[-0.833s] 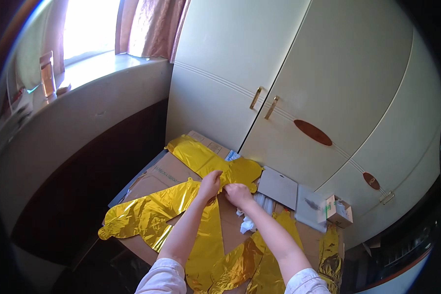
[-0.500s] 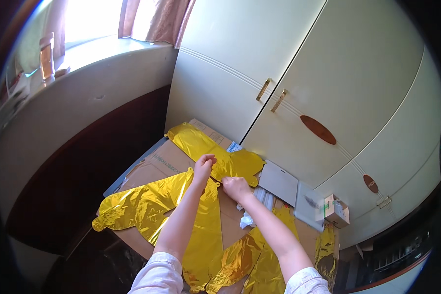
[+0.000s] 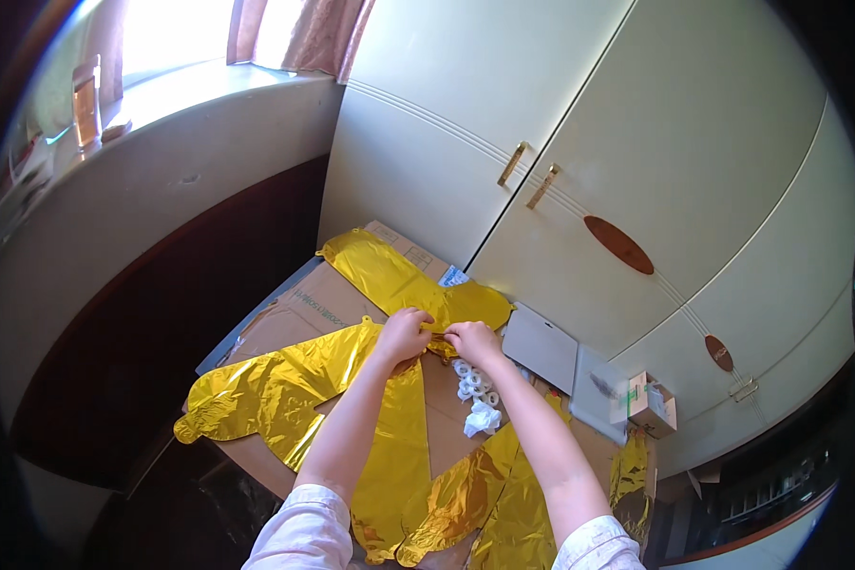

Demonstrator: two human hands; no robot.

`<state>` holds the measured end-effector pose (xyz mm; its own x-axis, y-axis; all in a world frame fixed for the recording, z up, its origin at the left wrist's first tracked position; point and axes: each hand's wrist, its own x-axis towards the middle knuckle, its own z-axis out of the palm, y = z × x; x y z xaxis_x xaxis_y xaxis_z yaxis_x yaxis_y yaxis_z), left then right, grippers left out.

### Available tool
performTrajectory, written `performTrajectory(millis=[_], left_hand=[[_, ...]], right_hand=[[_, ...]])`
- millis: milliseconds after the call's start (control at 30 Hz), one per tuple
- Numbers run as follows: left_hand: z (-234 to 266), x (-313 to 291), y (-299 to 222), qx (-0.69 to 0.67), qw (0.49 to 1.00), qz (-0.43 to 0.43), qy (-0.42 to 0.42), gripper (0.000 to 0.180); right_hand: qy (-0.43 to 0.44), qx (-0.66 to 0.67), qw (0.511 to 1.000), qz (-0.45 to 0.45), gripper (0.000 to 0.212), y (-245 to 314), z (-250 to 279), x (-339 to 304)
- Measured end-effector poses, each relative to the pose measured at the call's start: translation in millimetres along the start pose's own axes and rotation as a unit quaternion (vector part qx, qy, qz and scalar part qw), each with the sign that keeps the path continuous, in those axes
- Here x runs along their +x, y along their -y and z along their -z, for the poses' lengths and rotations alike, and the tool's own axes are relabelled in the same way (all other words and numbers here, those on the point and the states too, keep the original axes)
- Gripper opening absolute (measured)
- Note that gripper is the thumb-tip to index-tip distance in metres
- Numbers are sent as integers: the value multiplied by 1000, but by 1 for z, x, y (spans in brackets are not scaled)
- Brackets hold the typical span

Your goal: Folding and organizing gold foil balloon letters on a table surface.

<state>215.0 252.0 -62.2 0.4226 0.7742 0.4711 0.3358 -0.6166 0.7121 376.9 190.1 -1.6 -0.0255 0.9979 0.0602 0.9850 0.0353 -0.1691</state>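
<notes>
Flat, uninflated gold foil balloons lie spread over a cardboard surface. My left hand (image 3: 406,334) and my right hand (image 3: 475,342) are close together, fingertips pinched at the near edge of the far gold foil balloon (image 3: 389,271). A small darker gold bit of foil shows between the fingers, and the exact grip is partly hidden. Under my left forearm spreads another gold foil balloon (image 3: 266,385), wide and angular. Beside my right wrist lie several small white rolls (image 3: 475,382) and a crumpled white tissue (image 3: 482,419).
Cardboard (image 3: 323,309) covers the surface. To the right are a grey flat panel (image 3: 540,348), a clear plastic sheet (image 3: 594,394) and a small open box (image 3: 650,407). More gold foil (image 3: 513,503) lies near me. A cream wardrobe (image 3: 579,123) stands behind, a dark red panel (image 3: 171,332) at left.
My hands have come closer together at the far balloon's edge. The left hand has lowered and the right has shifted right and away from me. The white rolls show more clearly.
</notes>
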Motion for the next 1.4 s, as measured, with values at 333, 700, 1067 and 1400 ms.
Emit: performTrajectory(millis=[333, 700, 1067, 1400], left_hand=[[0, 1, -2, -6, 999, 32, 9, 19], [-2, 4, 3, -21, 998, 62, 8, 20], [6, 2, -8, -9, 998, 51, 34, 20], [-3, 4, 0, 4, 998, 52, 30, 17]], right_hand=[[-24, 80, 994, -75, 18, 7, -2, 3], [-5, 65, 996, -65, 19, 2, 6, 7], [-37, 105, 989, -93, 21, 2, -10, 7], [-48, 113, 991, -58, 24, -21, -23, 6]])
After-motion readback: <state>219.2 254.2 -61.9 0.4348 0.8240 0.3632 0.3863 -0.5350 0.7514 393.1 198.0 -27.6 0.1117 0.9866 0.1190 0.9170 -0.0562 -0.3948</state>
